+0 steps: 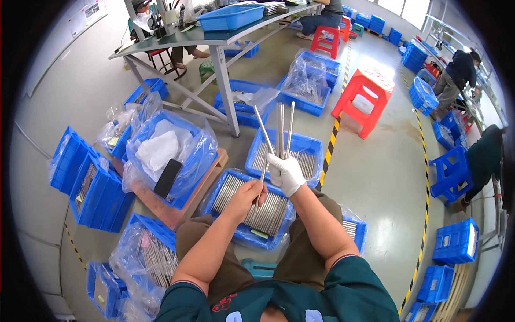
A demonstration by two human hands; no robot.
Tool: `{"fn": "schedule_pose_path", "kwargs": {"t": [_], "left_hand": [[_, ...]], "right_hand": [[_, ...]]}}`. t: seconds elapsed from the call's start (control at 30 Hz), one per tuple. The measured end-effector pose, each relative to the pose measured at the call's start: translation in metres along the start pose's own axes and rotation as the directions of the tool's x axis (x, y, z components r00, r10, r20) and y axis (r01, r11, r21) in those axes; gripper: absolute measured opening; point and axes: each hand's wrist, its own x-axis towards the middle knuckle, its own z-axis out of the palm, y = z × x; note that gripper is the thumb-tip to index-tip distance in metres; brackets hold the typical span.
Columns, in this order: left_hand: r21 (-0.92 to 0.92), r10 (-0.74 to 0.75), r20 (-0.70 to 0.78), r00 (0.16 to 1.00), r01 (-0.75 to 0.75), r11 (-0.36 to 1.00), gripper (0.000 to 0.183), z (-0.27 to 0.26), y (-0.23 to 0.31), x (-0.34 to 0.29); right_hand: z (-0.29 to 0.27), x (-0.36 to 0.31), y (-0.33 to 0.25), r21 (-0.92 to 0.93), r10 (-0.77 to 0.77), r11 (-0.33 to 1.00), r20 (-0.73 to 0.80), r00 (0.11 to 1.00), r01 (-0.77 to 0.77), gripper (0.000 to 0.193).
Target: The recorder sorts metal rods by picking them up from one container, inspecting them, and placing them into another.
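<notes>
My gloved right hand (286, 174) is closed around several slim metal rods (280, 131), whose upper ends fan apart. Bare and pinched, my left hand (248, 199) grips a metal rod (263, 174) that slants up to the right hand's fingers; its exact far end is hidden there. Below both hands, a plastic-lined blue crate (292, 217) between my knees holds rows of similar rods (266, 213). Just beyond it, another blue crate (319, 155) contains more rods, partly covered from sight by my right hand.
A lined crate (201, 142) with white cloth and a black phone (168, 178) sits on a pallet (161, 206) to the left. Loose rods fill another crate (158, 257) at lower left. A workbench (214, 40) stands ahead; a red stool (367, 99) is right. Other people work nearby.
</notes>
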Motion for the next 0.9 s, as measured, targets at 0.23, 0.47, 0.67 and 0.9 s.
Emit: {"fn": "schedule_pose_path", "kwargs": {"t": [0.23, 0.47, 0.67, 0.9], "left_hand": [[-0.337, -0.121, 0.066, 0.990, 0.136, 0.932, 0.026, 0.014, -0.017, -0.004], [-0.535, -0.184, 0.258, 0.948, 0.299, 0.790, 0.025, 0.024, -0.008, -0.006], [-0.513, -0.242, 0.203, 0.949, 0.314, 0.799, 0.028, 0.025, -0.009, -0.011], [-0.462, -0.194, 0.092, 0.977, 0.214, 0.860, 0.024, 0.026, -0.004, -0.015]], "right_hand": [[0.001, 0.006, 0.004, -0.033, -0.112, 0.993, -0.111, 0.987, 0.109, 0.017], [-0.002, 0.005, -0.003, -0.075, -0.162, 0.986, -0.190, 0.968, 0.150, 0.015], [0.000, 0.008, 0.001, -0.103, -0.242, 0.969, -0.240, 0.940, 0.224, 0.017], [-0.002, 0.005, -0.002, -0.099, -0.219, 0.974, -0.206, 0.954, 0.203, 0.016]]}}
